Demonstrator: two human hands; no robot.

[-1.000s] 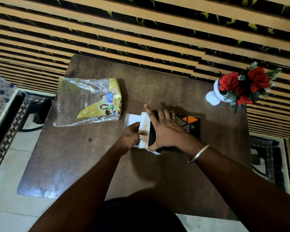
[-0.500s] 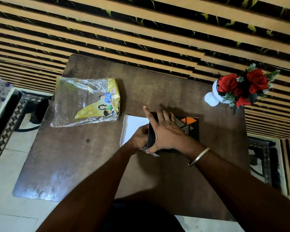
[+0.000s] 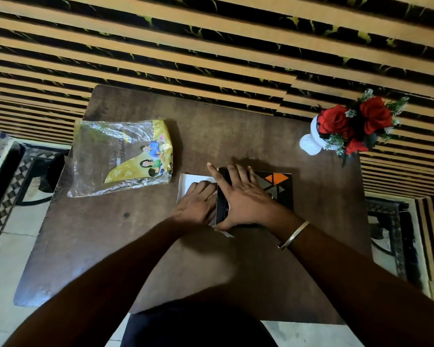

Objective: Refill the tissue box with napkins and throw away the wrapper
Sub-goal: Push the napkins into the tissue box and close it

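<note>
A black tissue box [image 3: 279, 187] with orange and grey triangles lies on the brown table [image 3: 105, 241], just right of the middle. My right hand [image 3: 243, 196] is spread over its top, thumb hooked round the near edge, holding it down. At the box's left end a white flap [image 3: 188, 181] sticks out flat on the table, and my left hand [image 3: 198, 204] rests on it with curled fingers against the box's opening. No napkins show. The clear and yellow plastic wrapper [image 3: 120, 156] lies flat and crumpled at the table's left, apart from both hands.
A white vase [image 3: 310, 144] of red artificial roses [image 3: 356, 123] stands at the table's back right corner. A striped black and tan sofa runs behind the table and along the right. Tiled floor and a dark metal stand are to the left.
The napkins that showed at the box's left end a second ago are now out of sight. My left hand moved from pinching them to lying on the white flap. My right hand stayed on the box.
</note>
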